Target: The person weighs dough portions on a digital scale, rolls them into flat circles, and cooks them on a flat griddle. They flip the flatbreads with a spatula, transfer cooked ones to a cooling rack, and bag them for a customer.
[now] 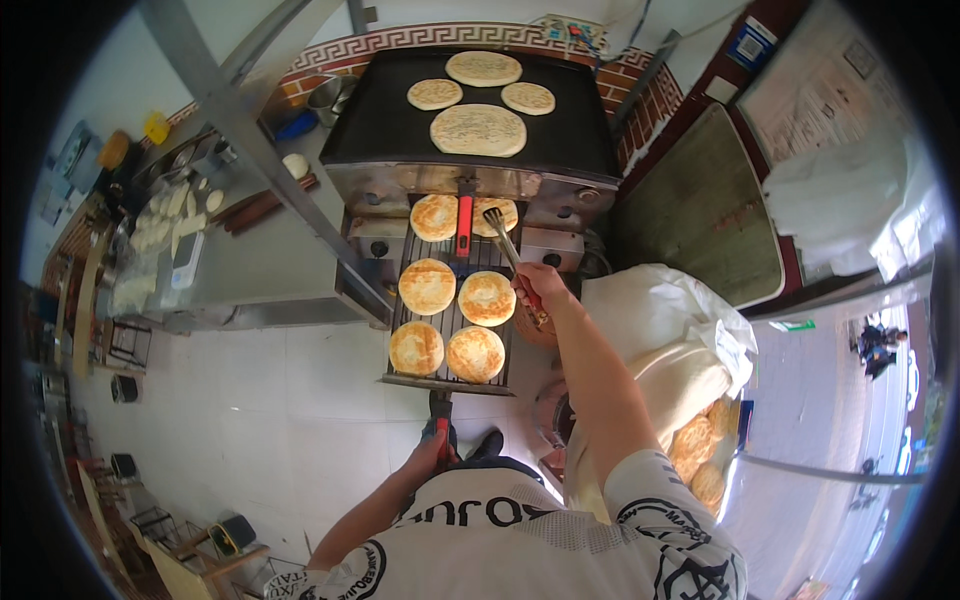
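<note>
My left hand (pixel 429 452) grips the red handle (pixel 442 431) of a wire baking rack (pixel 448 388), which is pulled out from under the griddle. Several round browned flatbreads (pixel 427 286) lie on the rack in two columns. In my right hand (pixel 541 285) is a pair of metal tongs (pixel 504 234) with red grips. The tong tips rest over the far right flatbread (pixel 496 216), touching or just above it; I cannot tell which. A second red handle (pixel 465 225), fixed to the oven front, stands between the two far flatbreads.
Several paler flatbreads (pixel 478 130) lie on the black griddle (pixel 375 120). At left, a steel worktable (pixel 255 277) carries dough pieces (pixel 161 225), a rolling pin (pixel 259 210) and a white scale (pixel 187 260). Cream cloth (pixel 675 360) partly covers baked breads (pixel 694 448) at right. A metal post (pixel 247 142) rises beside the oven.
</note>
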